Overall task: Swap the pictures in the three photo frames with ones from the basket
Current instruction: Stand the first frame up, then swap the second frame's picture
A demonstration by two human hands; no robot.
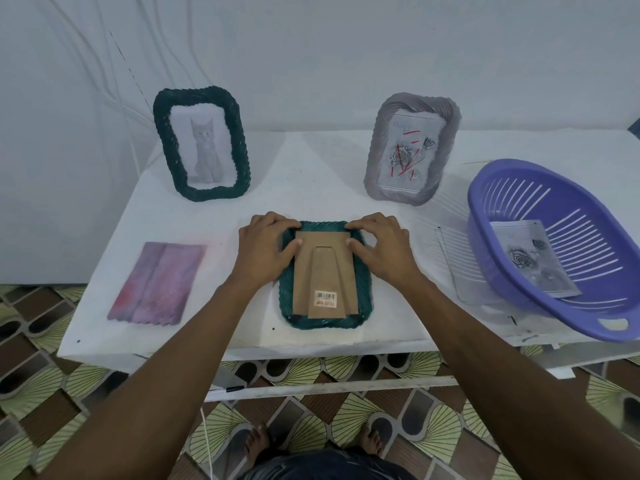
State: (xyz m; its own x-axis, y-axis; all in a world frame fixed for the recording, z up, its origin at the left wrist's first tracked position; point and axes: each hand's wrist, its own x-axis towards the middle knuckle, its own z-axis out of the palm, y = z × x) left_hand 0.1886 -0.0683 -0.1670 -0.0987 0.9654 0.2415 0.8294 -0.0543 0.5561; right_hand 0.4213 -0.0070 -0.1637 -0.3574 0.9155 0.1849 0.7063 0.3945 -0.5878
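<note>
I count three photo frames, one pink cloth [157, 284], one purple basket [481, 233]. My landmark is the face-down frame [364, 292], lying on the white table [311, 174] straight ahead of me. The cloth lies flat well to its left. Behind it to the left stands the dark green frame [241, 157], holding a cat picture [204, 147]. Behind it to the right stands the grey frame [379, 150], with a rose picture [410, 154]. The basket sits far to its right with one loose rose print [533, 258] inside.

My left hand [268, 244] and right hand [379, 245] each grasp a top corner of the face-down frame, fingers curled over its rim, thumbs pressed on the cardboard back [323, 268].

Between that frame and the basket lies what may be a clear sheet [460, 265]; it is hard to make out. The face-down frame's picture side is hidden.
</note>
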